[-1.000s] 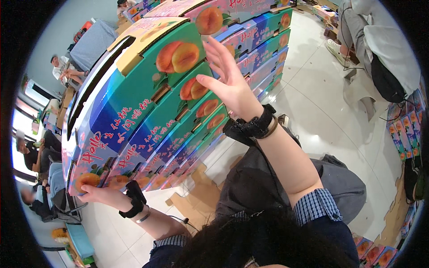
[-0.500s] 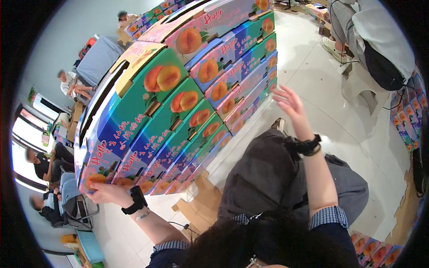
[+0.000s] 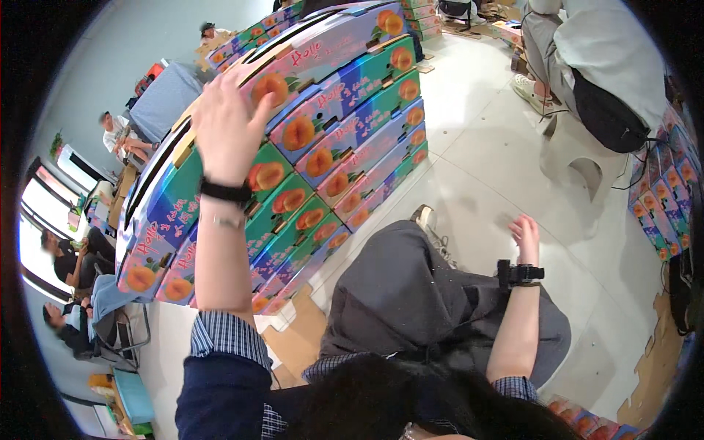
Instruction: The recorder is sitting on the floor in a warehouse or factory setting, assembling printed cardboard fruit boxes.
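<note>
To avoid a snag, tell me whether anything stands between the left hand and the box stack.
Nothing visible does: the left hand overlaps the upper edge of the box stack in this view, though whether it touches is unclear.

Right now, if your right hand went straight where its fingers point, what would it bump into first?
Nothing close: the right hand points over pale floor tiles; farther on, maybe the other person's shoe, but depth is unclear.
</note>
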`<action>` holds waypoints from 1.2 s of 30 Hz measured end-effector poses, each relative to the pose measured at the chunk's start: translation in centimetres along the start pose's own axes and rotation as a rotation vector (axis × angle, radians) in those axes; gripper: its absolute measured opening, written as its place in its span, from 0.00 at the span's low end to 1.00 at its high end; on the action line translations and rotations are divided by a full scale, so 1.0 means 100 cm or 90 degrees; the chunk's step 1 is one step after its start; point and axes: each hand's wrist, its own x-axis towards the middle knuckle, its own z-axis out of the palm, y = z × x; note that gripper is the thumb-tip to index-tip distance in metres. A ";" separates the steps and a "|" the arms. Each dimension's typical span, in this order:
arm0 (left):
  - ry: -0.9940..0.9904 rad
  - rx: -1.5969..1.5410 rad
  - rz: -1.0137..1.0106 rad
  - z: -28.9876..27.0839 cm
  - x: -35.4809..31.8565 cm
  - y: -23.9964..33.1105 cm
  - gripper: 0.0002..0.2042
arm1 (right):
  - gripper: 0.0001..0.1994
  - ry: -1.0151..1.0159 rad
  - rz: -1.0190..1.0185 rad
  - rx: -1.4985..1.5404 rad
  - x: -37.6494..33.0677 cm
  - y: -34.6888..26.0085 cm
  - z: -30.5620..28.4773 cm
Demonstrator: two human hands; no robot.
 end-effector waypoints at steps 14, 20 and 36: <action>-0.340 0.030 0.025 0.091 0.065 0.007 0.29 | 0.15 -0.178 0.022 -0.078 -0.011 -0.004 0.035; -0.202 -0.049 0.113 0.099 0.057 -0.011 0.22 | 0.14 -0.190 0.021 -0.080 -0.011 -0.004 0.042; -0.257 -0.041 0.086 0.081 0.051 -0.003 0.23 | 0.14 -0.211 0.013 -0.120 -0.015 0.007 0.044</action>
